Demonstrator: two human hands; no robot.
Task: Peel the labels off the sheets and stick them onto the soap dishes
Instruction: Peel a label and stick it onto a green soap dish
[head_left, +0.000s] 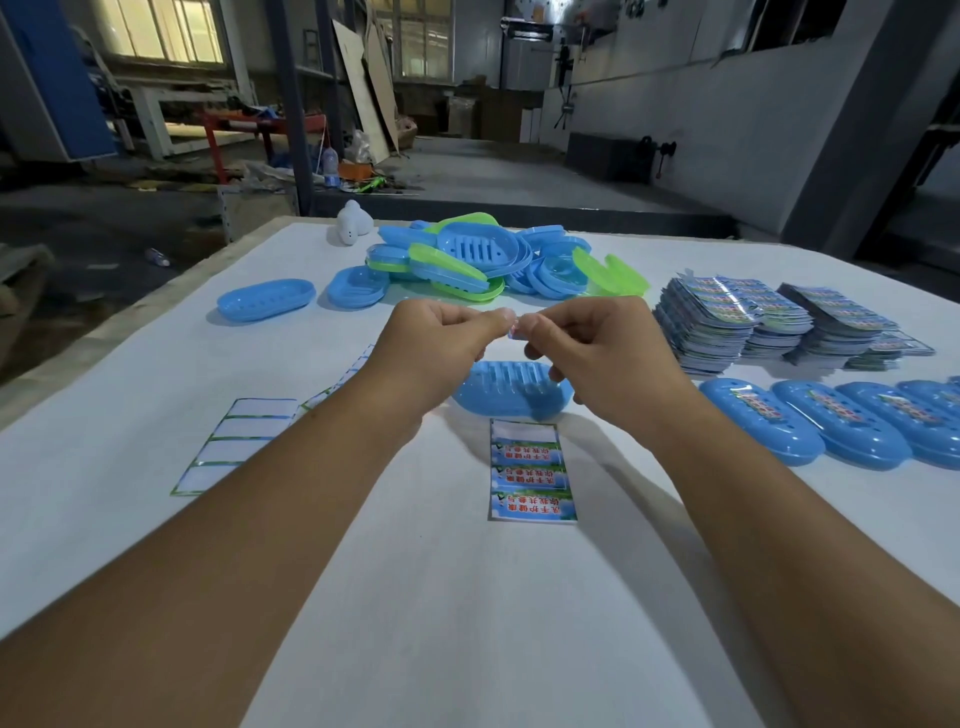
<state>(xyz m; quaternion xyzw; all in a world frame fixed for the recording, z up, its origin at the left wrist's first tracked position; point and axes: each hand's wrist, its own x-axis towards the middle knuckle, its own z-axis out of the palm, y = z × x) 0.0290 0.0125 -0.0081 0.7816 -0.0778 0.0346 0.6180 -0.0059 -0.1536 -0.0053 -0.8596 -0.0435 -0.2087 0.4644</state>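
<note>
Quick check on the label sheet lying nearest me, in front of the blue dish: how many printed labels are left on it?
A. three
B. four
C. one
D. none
A: the label sheet shows one blank white slot at its far end and three printed labels below it, while both hands pinch a small label above the blue dish.

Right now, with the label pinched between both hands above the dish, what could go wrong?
1. Both hands, left and right, pinch the small label at their fingertips; it could fold or stick to the fingers.
2. The blue soap dish below lies slotted side up and nothing holds it, so pressing may slide it on the white table.
3. The label sheet lies loose beside the dish and a wrist might drag it.
</note>
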